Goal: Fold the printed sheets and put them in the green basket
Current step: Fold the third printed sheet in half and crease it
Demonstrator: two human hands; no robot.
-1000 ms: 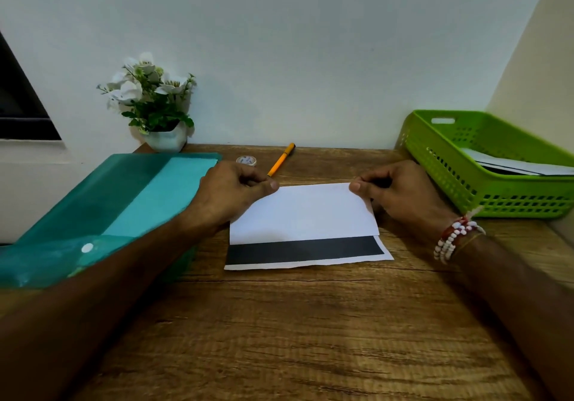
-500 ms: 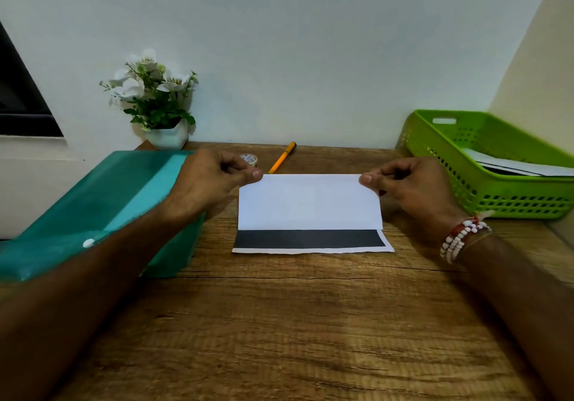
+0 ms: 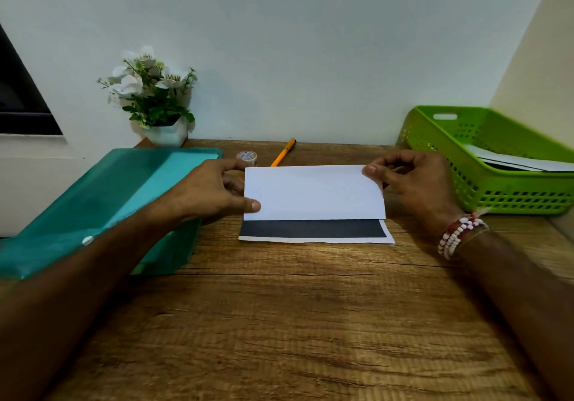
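Note:
A printed sheet (image 3: 313,194) lies on the wooden desk (image 3: 279,323), folded toward me so its white back faces up and a black printed strip shows along the near edge. My left hand (image 3: 208,191) holds the sheet's left edge, thumb on the lower left corner of the flap. My right hand (image 3: 413,183) pinches the flap's upper right corner between thumb and fingers. The green basket (image 3: 484,189) stands at the right by the wall, with folded white sheets (image 3: 521,163) inside.
A teal plastic folder (image 3: 102,205) lies at the left, partly under my left forearm. Behind the sheet are an orange pen (image 3: 283,152) and a small tape roll (image 3: 247,157). A white pot of flowers (image 3: 155,102) stands at the back left against the wall.
The folded flap has come further toward me, leaving a narrower black strip. My left thumb slid down from the flap's top left corner to its lower left corner. The right hand keeps its pinch.

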